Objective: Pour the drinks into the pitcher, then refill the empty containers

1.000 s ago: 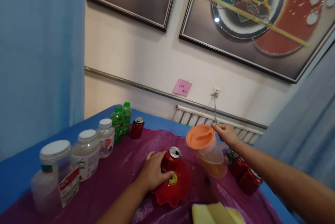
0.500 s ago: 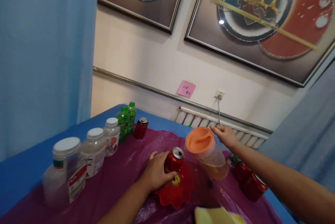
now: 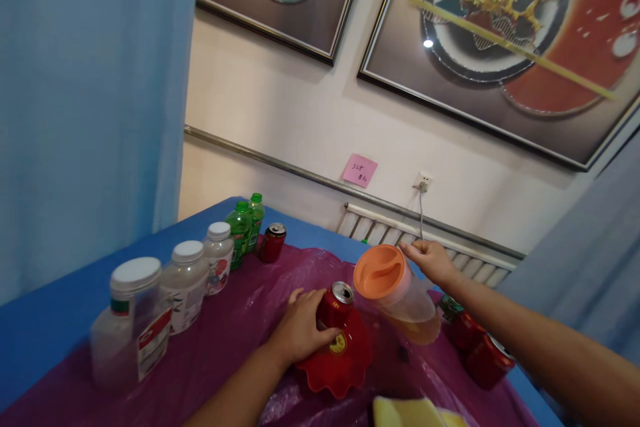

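My left hand [image 3: 306, 328] is wrapped round a red can [image 3: 336, 304] with an open silver top, which stands on a red wavy-edged dish [image 3: 345, 374]. My right hand [image 3: 434, 262] grips a clear pitcher [image 3: 407, 304] at its handle side. The pitcher has an orange lid [image 3: 380, 272], holds some light brown liquid and leans toward the can. Its lid is near the can's top without touching it. No stream of liquid can be made out between them.
White-capped jars [image 3: 133, 327], green bottles [image 3: 240, 230] and a dark red can [image 3: 273, 242] line the left. More red cans [image 3: 489, 360] stand at the right. A yellow cloth [image 3: 407, 412] lies at the front on the purple sheet [image 3: 245, 320].
The pitcher has tipped slightly further toward the can. The whole view has shifted a little; my left hand still holds the can.
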### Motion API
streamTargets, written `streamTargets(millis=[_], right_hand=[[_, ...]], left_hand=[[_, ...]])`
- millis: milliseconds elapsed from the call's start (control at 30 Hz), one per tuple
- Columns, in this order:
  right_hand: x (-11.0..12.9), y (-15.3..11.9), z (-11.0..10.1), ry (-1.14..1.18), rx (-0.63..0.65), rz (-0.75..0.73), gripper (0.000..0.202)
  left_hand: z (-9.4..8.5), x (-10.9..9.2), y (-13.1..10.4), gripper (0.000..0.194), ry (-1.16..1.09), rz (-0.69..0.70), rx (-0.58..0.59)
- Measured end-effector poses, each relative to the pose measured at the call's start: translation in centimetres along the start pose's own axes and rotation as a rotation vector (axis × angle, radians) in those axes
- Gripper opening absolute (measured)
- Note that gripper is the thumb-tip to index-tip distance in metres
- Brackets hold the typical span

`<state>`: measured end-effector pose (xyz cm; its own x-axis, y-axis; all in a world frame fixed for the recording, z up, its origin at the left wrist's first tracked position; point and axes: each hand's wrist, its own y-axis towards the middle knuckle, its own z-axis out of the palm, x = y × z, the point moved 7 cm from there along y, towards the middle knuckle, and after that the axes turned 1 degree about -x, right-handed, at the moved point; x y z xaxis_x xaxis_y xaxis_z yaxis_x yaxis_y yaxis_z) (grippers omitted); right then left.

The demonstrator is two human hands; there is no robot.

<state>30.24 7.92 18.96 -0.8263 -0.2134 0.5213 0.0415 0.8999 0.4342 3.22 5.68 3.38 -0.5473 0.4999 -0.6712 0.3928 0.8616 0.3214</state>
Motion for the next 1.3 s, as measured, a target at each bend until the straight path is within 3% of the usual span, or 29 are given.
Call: streamTargets(millis=[1300], right_hand=[[0.24, 0.30, 0.29, -0.028, 0.038, -0.041, 0.058]], left_hand=[[0.03, -0.14, -0.03, 0.057, 0.001, 0.012, 0.003]])
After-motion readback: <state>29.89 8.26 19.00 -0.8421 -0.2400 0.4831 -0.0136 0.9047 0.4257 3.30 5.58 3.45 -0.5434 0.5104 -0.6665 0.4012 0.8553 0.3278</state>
